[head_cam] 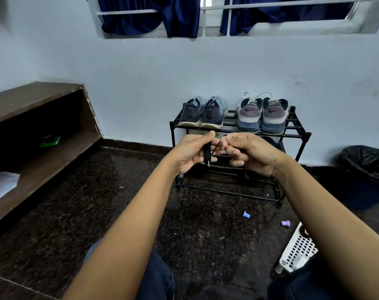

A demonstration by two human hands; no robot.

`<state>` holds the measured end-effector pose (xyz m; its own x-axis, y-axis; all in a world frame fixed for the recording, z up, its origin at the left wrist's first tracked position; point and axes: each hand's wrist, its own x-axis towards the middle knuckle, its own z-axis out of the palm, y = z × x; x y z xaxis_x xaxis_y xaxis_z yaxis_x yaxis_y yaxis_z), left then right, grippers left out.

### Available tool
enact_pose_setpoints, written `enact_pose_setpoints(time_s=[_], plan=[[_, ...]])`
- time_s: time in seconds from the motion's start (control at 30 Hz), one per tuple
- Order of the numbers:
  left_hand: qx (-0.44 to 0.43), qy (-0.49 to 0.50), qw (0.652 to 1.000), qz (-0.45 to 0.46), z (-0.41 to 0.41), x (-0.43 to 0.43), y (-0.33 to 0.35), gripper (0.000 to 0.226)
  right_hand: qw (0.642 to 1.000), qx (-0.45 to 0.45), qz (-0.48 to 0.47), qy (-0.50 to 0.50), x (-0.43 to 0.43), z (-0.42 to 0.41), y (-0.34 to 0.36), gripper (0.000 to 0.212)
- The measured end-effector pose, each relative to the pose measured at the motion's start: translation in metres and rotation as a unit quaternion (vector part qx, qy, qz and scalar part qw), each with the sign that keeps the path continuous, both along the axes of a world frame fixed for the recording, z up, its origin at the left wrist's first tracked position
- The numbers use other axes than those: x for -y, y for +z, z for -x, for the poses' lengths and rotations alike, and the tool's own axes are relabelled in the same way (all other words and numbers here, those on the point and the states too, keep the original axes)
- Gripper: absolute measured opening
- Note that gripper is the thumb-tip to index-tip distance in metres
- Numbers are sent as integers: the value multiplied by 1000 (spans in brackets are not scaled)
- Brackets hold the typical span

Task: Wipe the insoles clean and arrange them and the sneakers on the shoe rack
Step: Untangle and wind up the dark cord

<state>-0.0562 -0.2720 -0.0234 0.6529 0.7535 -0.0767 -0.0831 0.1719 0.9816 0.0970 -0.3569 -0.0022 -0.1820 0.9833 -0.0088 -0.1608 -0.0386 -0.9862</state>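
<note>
While both hands are raised in front of the shoe rack [301, 135], they share a thin black lace [207, 153]. The left hand [191, 153] has its fingers curled round a short doubled length of it, with the pale tip poking out below the fist. The right hand [252, 155] is just beside it, fingers curled in and thumb and forefinger pinching the same lace. From under the right hand a dark strand drops in front of the rack to the dark speckled floor [97, 202].

On the rack's top tier stand two pairs, heels facing the camera: the blue sneakers [203, 113] on the left half and the grey sneakers [262, 116], with white laces, on the right half, the two pairs near each other. Behind the hands, on a lower tier, something pale with a green edge shows; it may be an insole, but the hands cover most of it.

On the floor in front of the rack lie a small blue cap [246, 215] and a small purple cap [285, 223], and nearer the camera a white perforated basket [297, 251]. Right of the rack stands a bin [366, 169] lined with a black bag. Well left of the rack runs a brown wooden shelf [54, 148] holding a green packet [50, 141]. Above the rack, dark blue curtains [149, 16] hang at the window.
</note>
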Motion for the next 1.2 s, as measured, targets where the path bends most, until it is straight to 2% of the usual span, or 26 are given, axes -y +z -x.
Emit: enact_pose_setpoints(time_s=[0.17, 0.4, 0.57, 0.7, 0.87, 0.93, 1.0, 1.03, 1.1, 1.13, 1.2], plan=[[-103, -80, 991, -23, -1, 4, -4, 35, 994, -77, -31, -77, -5, -9, 7, 28], [-119, -156, 981, 6, -3, 4, -2, 39, 982, -118, -60, -138, -9, -12, 9, 28], [-194, -218, 956, -14, -2, 9, -6, 44, 958, -194, -91, -190, -11, -21, 15, 27], [-219, -275, 936, -12, -1, 11, -5, 49, 943, -209, -108, -237, -14, -34, 17, 26], [-245, -315, 916, -30, 1, 14, -5, 40, 923, -214, -122, -295, -19, -56, 14, 27], [-242, -310, 919, -25, 2, 15, -4, 37, 927, -123, -128, -331, -18, -64, 10, 25], [-227, -295, 928, -12, 2, 15, -2, 37, 925, 73, -118, -354, -17, -69, 2, 21], [-218, -286, 933, -5, 2, 14, -1, 38, 912, 193, -102, -347, -16, -71, -3, 19], [-196, -267, 944, 10, 3, 13, -1, 41, 872, 401, -49, -276, -16, -73, -14, 21], [-185, -256, 948, 15, 3, 12, -1, 41, 854, 472, -14, -219, -16, -72, -19, 24], [-166, -235, 957, 21, 4, 11, -1, 42, 834, 535, 50, -127, -16, -65, -27, 30]])
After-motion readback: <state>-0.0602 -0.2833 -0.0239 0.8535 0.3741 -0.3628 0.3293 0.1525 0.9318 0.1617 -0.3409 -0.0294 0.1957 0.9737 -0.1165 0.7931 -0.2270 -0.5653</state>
